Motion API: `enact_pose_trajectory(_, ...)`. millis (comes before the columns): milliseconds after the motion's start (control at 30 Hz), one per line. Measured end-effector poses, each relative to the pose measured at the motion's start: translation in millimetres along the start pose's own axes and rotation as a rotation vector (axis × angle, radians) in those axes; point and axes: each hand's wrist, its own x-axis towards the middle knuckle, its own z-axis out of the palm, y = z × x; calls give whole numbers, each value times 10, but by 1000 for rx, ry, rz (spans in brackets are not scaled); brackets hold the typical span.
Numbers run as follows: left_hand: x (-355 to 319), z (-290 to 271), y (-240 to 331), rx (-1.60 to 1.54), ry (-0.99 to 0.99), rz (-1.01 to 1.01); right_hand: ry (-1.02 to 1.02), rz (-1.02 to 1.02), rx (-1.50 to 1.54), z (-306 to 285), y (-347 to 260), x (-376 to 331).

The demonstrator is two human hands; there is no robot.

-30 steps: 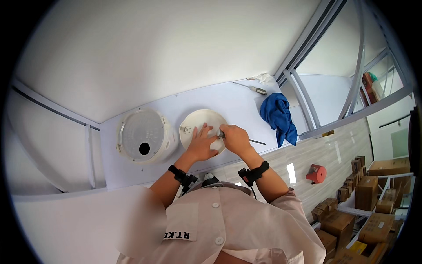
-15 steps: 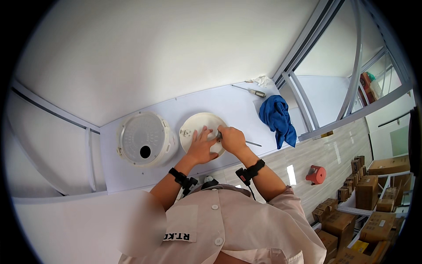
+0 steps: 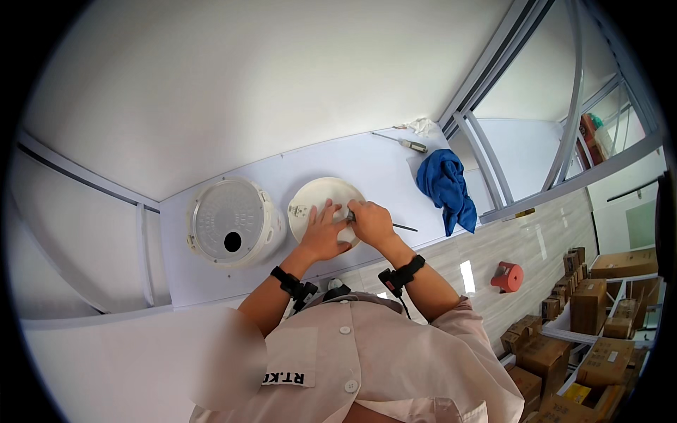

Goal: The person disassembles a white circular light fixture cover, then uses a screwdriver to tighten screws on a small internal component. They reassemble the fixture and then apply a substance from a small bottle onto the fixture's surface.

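- Our right hand (image 3: 371,221) is closed around a slim tool (image 3: 405,227), its shaft running toward frame right.
- Our left hand (image 3: 326,236) lies spread on the round cream dish (image 3: 323,190), mid-frame.
- Nearer our left: the white tub (image 3: 226,208), frame left.

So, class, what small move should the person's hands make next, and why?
Probably press the left hand more firmly onto the round cream piece to brace it: that hand lies spread on it, while the right hand grips a thin-shafted tool at its right side.
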Motion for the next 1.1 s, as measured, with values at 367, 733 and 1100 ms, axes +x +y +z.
enact_pose_trajectory(367, -12, 24, 16, 23, 24, 4, 179, 234, 146, -406, 431, -46)
enact_pose_trajectory(733, -5, -17, 59, 7, -21, -37, -62, 483, 29, -141, 945, -313)
enact_pose_trajectory(1100, -5, 2, 50, -15, -5, -36, -52, 490, 109, -41, 990, -301)
